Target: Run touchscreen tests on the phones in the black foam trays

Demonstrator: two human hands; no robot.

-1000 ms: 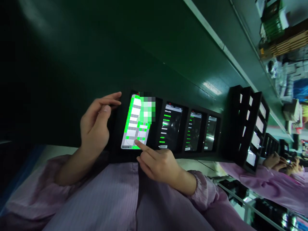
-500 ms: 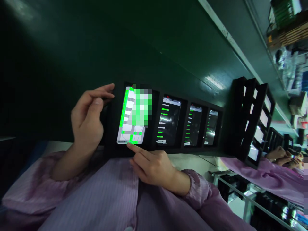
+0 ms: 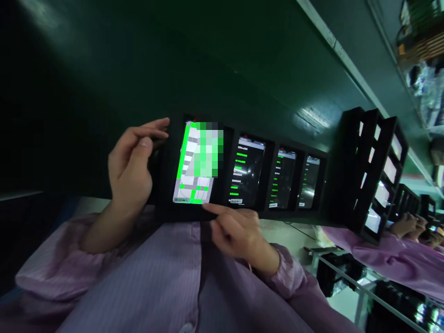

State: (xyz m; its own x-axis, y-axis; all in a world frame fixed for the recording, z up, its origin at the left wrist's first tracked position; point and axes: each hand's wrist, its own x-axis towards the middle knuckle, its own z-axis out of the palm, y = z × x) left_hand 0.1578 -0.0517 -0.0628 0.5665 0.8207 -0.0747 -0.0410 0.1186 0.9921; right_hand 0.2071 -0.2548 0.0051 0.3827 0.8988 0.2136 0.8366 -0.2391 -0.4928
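Smartphone [image 3: 189, 170], lit green-and-white, sits in black compartmented tray [image 3: 167, 194] just left of frame centre, our empty right hand [image 3: 239, 231] pointing at its lower edge, our empty left hand [image 3: 133, 164] half-curled beside the tray's left end.

A wide, dark green bench [image 3: 243, 92] with a smooth, slightly shiny top, its left part sunk in deep shadow. A pale strip [image 3: 322, 29] runs slantwise across the upper right, with more green surface beyond it, and a streak of reflected light shines on the near side. Along the near edge lies a long black tray [image 3: 194, 215], divided into a row of compartments. To its right, black cases [image 3: 376, 171] sit close together; whether they are stacked or on edge is unclear.
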